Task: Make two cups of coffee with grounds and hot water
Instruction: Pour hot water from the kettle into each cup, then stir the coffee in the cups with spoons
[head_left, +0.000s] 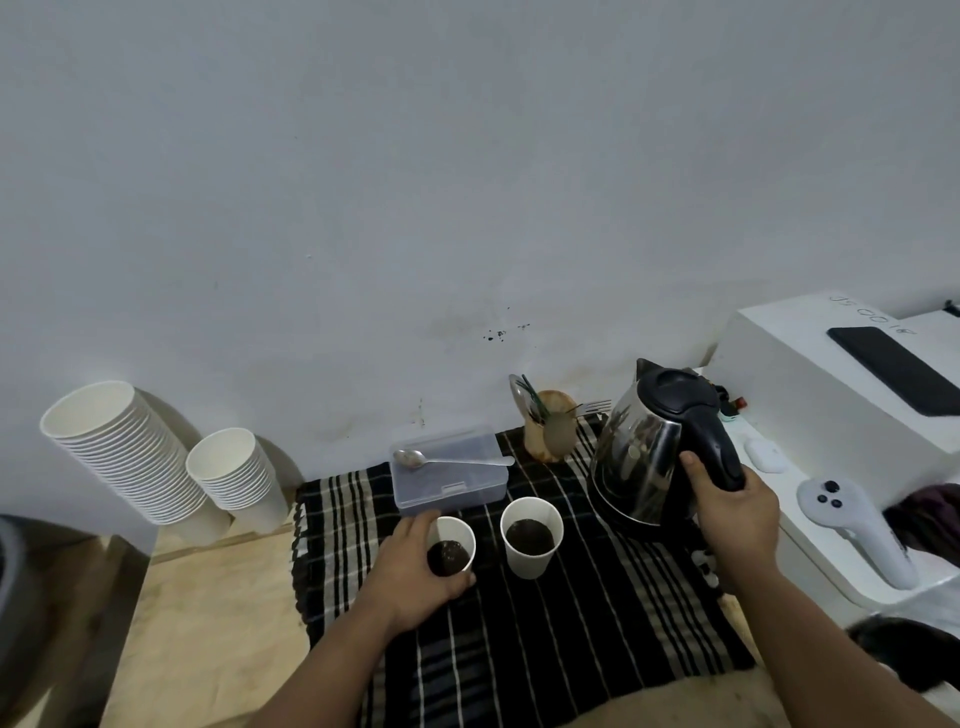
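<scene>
Both white paper cups, one (453, 545) in your left hand (413, 574) and one (531, 536) beside it on the striped black cloth (545, 639), hold dark grounds. Your right hand (737, 512) grips the steel kettle's black handle (719, 447); the pour comes next: lift, tilt slowly.

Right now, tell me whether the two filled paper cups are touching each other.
Apart. The head view shows a strip of striped cloth between the cup held by the left hand and the other cup.
</scene>
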